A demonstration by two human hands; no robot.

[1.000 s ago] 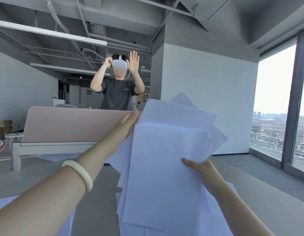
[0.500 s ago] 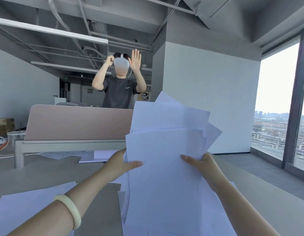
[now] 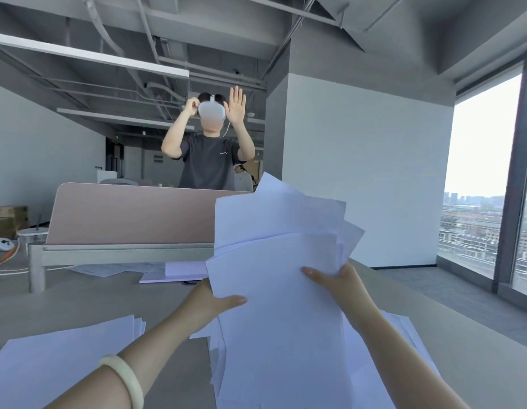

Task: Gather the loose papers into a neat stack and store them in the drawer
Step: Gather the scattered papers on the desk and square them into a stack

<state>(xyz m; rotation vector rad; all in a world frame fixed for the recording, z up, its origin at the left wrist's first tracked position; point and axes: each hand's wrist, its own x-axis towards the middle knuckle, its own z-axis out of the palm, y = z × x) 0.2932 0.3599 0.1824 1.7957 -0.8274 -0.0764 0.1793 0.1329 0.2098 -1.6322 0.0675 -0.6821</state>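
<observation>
Far left: cardboard boxes [image 3: 9, 219] and a small white device [image 3: 3, 244] sit at the frame edge, partly cut off. Low left: loose sheets [image 3: 58, 361] lie flat on the grey desk [image 3: 88, 299], their near edge running out of frame; their count cannot be made out. Left hand [image 3: 210, 302], pale bangle [image 3: 123, 379] on the wrist: thumb pressed over the front of the paper bundle [image 3: 277, 290], fingers hidden behind it. The bundle is raised upright off the desk, edges ragged and fanned, with several corners jutting at top and right; sheet count not readable. Its lower end is cut off by the frame. Behind it: a pink divider panel [image 3: 132, 214] and more flat paper [image 3: 173, 271] at its foot. A second person [image 3: 209, 160] stands beyond the panel, both hands up at a white headset. Right hand [image 3: 342, 283]: thumb clamped over the bundle's right edge, fingers hidden. More sheets [image 3: 404, 335] lie under the right forearm. Bare desk shows between the left sheets and the bundle, and along the right edge. Window [image 3: 486, 178] far right. No drawer in view.
</observation>
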